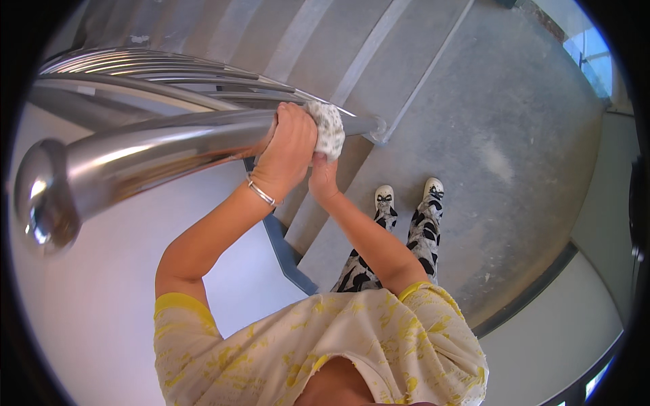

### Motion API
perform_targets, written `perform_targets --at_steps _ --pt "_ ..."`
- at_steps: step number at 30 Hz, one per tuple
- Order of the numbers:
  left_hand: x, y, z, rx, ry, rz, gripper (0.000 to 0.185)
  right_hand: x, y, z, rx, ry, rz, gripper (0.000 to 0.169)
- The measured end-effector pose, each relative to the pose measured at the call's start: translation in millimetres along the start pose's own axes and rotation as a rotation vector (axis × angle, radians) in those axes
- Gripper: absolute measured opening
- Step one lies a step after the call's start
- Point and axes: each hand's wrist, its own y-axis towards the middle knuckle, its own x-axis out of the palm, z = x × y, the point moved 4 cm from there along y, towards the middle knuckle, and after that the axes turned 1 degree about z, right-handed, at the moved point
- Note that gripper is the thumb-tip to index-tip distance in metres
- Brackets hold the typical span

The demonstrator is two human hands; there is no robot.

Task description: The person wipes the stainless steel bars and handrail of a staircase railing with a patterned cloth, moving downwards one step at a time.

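A thick, shiny metal newel post point(167, 142) with a rounded cap rises toward the camera at the left. Around its shaft, partway down, my left hand point(290, 147) is wrapped, with a silver bangle on the wrist. Beside it my right hand point(324, 177) grips the post's near side, against a crumpled white cloth with dark specks point(327, 129). The cloth lies over the post just below the left hand; its hidden part and most of the right fingers cannot be seen.
Metal railing bars point(152, 63) run off to the upper left beside concrete stairs point(289, 40). The post's base flange point(378, 129) stands at a step edge. My shoes point(433, 188) are on the grey concrete landing point(487, 127). A white wall with dark skirting point(284, 256) borders the lower steps.
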Motion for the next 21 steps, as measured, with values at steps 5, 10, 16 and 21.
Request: perform_targets --at_steps 5,10,16,21 --pt "33 24 39 0.099 0.113 0.047 0.051 -46 -7 112 0.174 -0.099 0.209 0.045" --pt "64 46 86 0.141 0.287 0.001 0.046 -75 -1 154 0.442 -0.106 0.192 0.049" --pt "76 62 109 0.173 0.289 -0.044 0.044 -72 -9 153 0.253 -0.07 0.292 0.047" --pt "80 84 130 0.205 0.289 0.003 0.043 -157 23 261 0.53 -0.022 0.33 0.049"
